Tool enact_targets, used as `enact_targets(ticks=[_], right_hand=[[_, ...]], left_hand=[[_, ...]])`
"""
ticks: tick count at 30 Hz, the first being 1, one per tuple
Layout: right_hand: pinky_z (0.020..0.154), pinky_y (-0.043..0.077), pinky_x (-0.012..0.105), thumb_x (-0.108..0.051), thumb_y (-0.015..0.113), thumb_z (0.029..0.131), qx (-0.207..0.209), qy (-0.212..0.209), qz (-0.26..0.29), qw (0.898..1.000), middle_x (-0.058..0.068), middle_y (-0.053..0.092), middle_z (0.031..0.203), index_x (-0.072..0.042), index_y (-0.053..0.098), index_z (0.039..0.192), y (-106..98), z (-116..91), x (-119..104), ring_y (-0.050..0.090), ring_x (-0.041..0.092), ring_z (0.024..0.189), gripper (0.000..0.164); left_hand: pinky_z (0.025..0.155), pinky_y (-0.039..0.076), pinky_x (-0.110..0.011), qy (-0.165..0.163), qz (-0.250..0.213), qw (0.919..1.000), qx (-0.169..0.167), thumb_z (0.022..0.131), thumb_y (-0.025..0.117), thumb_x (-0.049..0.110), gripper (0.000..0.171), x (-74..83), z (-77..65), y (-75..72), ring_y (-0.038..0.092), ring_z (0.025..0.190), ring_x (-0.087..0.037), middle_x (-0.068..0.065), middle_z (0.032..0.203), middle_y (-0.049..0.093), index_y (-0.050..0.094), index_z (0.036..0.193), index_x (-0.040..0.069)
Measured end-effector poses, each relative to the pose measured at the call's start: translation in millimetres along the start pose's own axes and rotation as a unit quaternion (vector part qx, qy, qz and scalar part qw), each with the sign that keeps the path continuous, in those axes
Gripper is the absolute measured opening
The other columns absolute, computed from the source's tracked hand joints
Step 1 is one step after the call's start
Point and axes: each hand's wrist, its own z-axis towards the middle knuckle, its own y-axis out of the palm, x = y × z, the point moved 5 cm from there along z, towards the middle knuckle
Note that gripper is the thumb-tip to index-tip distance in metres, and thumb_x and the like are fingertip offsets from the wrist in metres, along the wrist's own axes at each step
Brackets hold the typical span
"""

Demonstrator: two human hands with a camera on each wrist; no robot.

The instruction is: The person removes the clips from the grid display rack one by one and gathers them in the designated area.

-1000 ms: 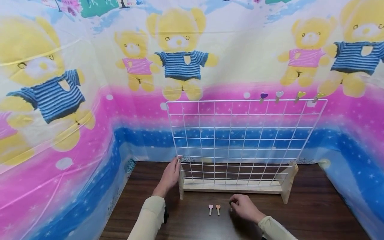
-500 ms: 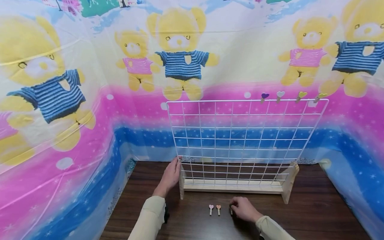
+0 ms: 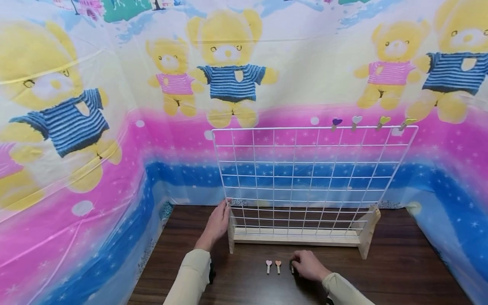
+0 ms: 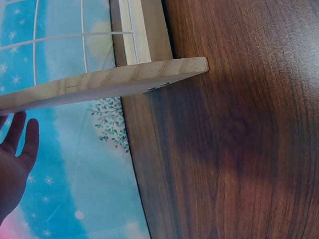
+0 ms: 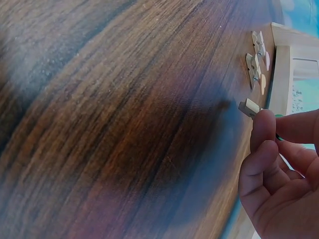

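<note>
The right hand (image 3: 309,266) pinches a small wooden clip (image 5: 251,106) over the tabletop (image 3: 244,290), near the front edge of the rack's wooden base (image 3: 297,239); a pink heart clip (image 3: 268,266) and an orange heart clip (image 3: 278,266) lie just left. A broad stretch of tabletop runs from that hand to the right edge. The left hand (image 3: 218,221), fingers loosely extended, is at the rack's left upright (image 4: 109,82), with a narrower strip of tabletop beyond it.

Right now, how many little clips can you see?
7: purple clip, white clip and two yellow clips on the grid's top edge; pink clip and orange clip on the table; one held clip, partly hidden, in the right hand.
</note>
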Motion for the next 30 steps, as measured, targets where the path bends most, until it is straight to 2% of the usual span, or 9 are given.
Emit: enact_targets(ticks=[14,21,30], right_hand=[[0.046,0.045,0.025,-0.001,0.06,0.087,0.004,-0.005,-0.002,1.0,0.0,0.061,0.075,-0.001,0.066,0.093,2.6,0.5,-3.0,0.053,0.008,0.049,0.009],[0.046,0.045,0.025,-0.002,0.058,0.088,-0.009,0.006,-0.003,1.0,-0.001,0.059,0.075,0.0,0.066,0.096,4.3,3.2,-0.7,0.054,0.008,0.049,0.011],[0.046,0.045,0.025,-0.003,0.057,0.089,-0.015,0.011,0.0,1.0,-0.001,0.059,0.075,0.0,0.066,0.096,5.9,4.7,0.7,0.054,0.008,0.049,0.011]], left_hand=[[0.089,0.041,-0.048,-0.001,-0.003,1.0,-0.003,0.105,0.034,0.022,0.038,0.7,-1.0,-0.6,0.049,0.116,-0.03,-0.015,0.131,0.052,0.045,0.139,0.009],[0.096,0.038,-0.051,0.001,0.0,1.0,-0.006,0.105,0.033,0.022,0.039,-0.3,-0.7,-0.2,0.044,0.125,-0.032,-0.016,0.136,0.048,0.043,0.14,0.01],[0.095,0.039,-0.051,0.004,-0.002,1.0,-0.003,0.104,0.035,0.021,0.037,-2.4,-0.3,0.0,0.046,0.123,-0.033,-0.016,0.133,0.05,0.044,0.139,0.011]])
